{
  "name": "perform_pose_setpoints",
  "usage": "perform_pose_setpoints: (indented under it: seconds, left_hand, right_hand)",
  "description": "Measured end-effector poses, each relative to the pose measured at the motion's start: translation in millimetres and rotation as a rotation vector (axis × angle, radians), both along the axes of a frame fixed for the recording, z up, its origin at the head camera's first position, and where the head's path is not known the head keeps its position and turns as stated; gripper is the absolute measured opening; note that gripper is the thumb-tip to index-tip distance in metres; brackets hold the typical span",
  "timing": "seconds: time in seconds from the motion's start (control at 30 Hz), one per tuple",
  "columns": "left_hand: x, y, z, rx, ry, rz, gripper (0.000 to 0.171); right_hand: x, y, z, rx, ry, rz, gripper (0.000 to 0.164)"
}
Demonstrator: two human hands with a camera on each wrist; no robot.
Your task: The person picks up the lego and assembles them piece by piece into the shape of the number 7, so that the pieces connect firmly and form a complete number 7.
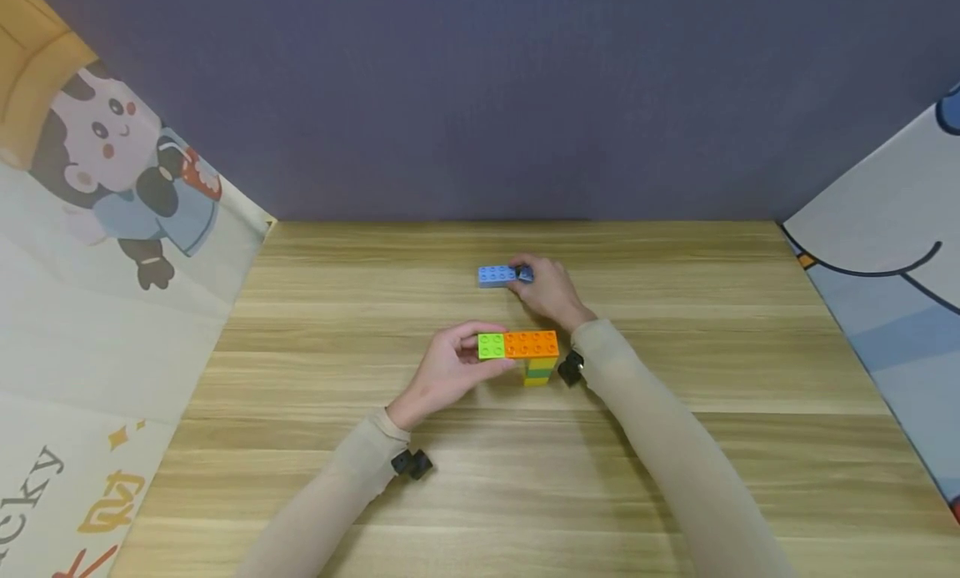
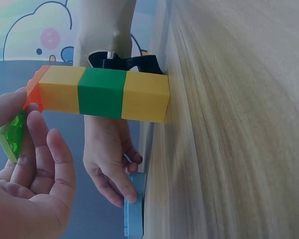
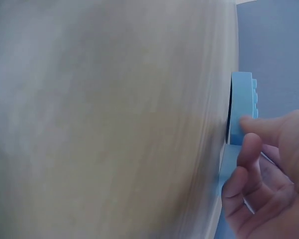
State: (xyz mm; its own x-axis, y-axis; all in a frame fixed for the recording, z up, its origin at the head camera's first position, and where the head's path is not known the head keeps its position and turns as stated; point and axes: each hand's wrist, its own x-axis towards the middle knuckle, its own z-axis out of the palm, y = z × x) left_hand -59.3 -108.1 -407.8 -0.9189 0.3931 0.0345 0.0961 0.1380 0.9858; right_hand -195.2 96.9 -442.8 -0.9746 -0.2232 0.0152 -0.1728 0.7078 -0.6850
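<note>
My left hand (image 1: 442,369) pinches a lime green toy brick (image 1: 491,345) between thumb and fingers. That brick lies end to end with an orange brick (image 1: 531,344), which overhangs a column of yellow and green bricks (image 2: 102,93). The column's foot appears to meet the wooden table. Farther back, the right hand (image 1: 551,290) grips the right end of a light blue brick (image 3: 243,99) lying low at the tabletop, studs up. A second blue piece (image 3: 229,164) sits against its end, partly hidden by the fingers.
Wood-grain tabletop (image 1: 300,336) surrounds the bricks. A dark blue-grey wall (image 1: 525,103) rises behind the table's back edge. Cartoon-printed panels stand at the left (image 1: 97,311) and right (image 1: 885,244). Each wrist carries a small black camera mount (image 1: 412,464).
</note>
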Motion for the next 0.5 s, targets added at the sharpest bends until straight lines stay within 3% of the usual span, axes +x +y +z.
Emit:
perform_pose_setpoints:
  seconds: [0.5]
  left_hand:
    - [0.2, 0.2, -0.5, 0.0, 0.006, 0.0, 0.043]
  right_hand:
    - [3.7, 1.8, -0.2, -0.065, 0.084, -0.011, 0.035]
